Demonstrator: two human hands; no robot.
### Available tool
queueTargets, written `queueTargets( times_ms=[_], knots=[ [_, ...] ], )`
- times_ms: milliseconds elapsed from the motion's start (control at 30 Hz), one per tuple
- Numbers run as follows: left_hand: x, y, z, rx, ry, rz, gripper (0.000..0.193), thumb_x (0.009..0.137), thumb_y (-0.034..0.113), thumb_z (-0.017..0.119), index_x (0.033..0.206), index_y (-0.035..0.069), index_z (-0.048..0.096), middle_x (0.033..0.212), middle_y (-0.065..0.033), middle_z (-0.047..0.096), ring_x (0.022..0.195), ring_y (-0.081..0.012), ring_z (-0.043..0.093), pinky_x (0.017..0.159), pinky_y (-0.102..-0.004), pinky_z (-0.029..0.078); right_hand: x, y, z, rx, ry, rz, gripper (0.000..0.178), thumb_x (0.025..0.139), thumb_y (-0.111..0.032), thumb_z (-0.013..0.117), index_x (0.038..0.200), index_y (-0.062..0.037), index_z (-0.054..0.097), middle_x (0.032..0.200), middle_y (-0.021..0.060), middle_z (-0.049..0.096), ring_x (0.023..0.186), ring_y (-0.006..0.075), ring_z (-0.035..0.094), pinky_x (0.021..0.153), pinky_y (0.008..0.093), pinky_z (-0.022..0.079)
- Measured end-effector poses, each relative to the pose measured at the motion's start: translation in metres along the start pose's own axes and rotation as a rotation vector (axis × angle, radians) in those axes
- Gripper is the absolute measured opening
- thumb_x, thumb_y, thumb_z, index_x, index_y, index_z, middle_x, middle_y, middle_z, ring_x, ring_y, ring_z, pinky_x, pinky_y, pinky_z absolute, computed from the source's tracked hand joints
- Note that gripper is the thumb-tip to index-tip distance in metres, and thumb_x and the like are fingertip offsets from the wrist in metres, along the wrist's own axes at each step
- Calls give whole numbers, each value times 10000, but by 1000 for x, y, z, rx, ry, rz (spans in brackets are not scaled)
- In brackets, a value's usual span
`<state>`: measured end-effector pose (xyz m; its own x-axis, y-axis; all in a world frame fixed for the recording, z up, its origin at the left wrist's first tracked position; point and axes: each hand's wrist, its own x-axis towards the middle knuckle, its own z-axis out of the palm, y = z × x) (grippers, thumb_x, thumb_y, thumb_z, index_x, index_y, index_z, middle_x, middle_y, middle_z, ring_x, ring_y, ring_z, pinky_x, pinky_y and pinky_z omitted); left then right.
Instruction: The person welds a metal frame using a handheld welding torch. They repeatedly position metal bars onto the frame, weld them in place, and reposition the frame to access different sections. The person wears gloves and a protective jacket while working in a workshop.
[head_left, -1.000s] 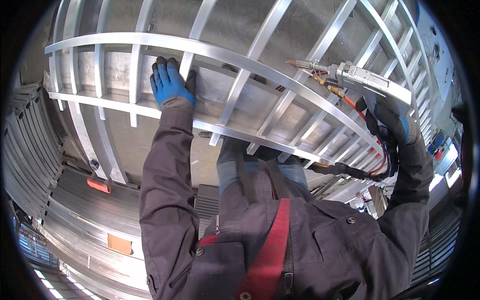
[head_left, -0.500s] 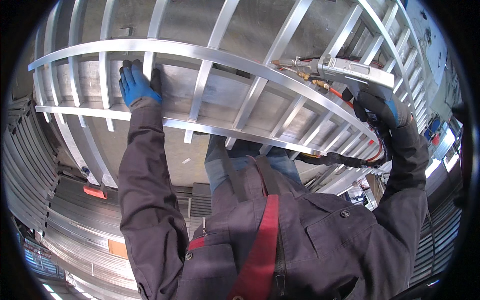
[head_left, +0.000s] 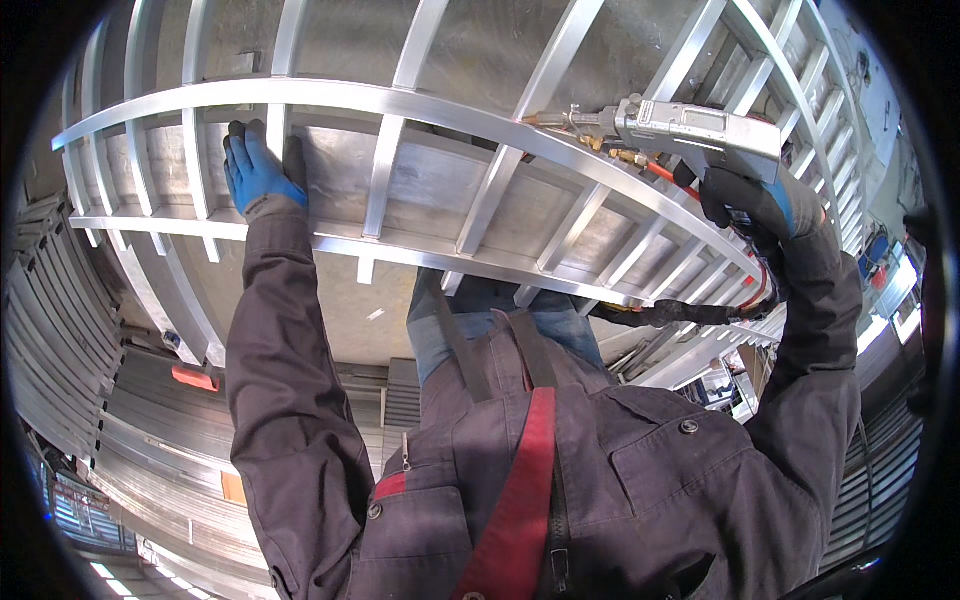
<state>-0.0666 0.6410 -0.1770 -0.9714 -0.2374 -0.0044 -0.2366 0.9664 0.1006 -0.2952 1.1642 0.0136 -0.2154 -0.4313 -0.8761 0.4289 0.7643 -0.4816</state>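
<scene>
My left hand (head_left: 262, 178), in a blue and grey glove, lies flat with its fingers stretched out on an aluminium crossbar (head_left: 277, 125). The bar runs between the fingers and the thumb. In my gloved right hand (head_left: 750, 203) is a silver pistol-grip tool (head_left: 690, 130) with brass fittings, a red hose and a narrow nozzle pointing left. The nozzle tip is close to where the curved aluminium rail (head_left: 350, 95) meets a crossbar (head_left: 495, 190); whether it touches, I cannot tell. What my right fingers do at the grip is partly hidden.
The ladder-like frame's lower rail (head_left: 400, 252) passes just in front of my legs. A dark cable bundle (head_left: 670, 317) runs from the tool towards my waist. At left are stacked metal profiles (head_left: 60, 330) and an orange-red block (head_left: 195, 378). More slatted framing (head_left: 810, 110) curves away at right.
The frame appears slightly further left in view, and both hands shift with it. The tool sits slightly higher and more to the left, its nozzle still by the same joint.
</scene>
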Motion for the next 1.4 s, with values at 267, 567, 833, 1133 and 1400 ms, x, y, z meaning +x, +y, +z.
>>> queueTargets(
  times_ms=[267,567,833,1133,1400],
  knots=[
    [0,0,0,24,-8,-5,595,1007,414,626,1441,21,520,1540,-269,478,1426,-471,443,1181,-541,357,8,-1,-3,-91,-53,-84,379,989,-327,675,1126,26,698,726,53,648,597,125,592,518,278,479],
    [-1,6,-4,24,-28,-23,594,1000,354,637,1471,27,480,1555,-264,461,1450,-466,420,1203,-516,351,6,-19,1,-125,-67,5,279,986,-226,601,1103,13,684,743,45,639,660,129,594,587,297,468],
    [1,10,-7,32,-61,-51,609,1002,373,628,1492,51,465,1584,-258,434,1481,-451,391,1228,-501,320,-1,-12,4,-73,11,44,215,975,-170,607,1074,2,689,743,30,621,671,118,578,599,301,465],
    [0,9,-5,55,-70,-80,641,1020,440,595,1500,35,465,1597,-238,427,1492,-421,387,1246,-487,298,0,-5,-3,-66,-46,48,246,969,-209,632,1058,15,685,748,37,643,676,129,595,610,304,479],
    [0,4,-1,42,-49,-50,649,1010,437,618,1498,40,460,1577,-255,446,1467,-444,409,1219,-509,328,-6,2,-3,-46,-18,75,311,964,-237,635,1089,44,683,727,43,633,637,132,579,585,291,468]
  ],
)
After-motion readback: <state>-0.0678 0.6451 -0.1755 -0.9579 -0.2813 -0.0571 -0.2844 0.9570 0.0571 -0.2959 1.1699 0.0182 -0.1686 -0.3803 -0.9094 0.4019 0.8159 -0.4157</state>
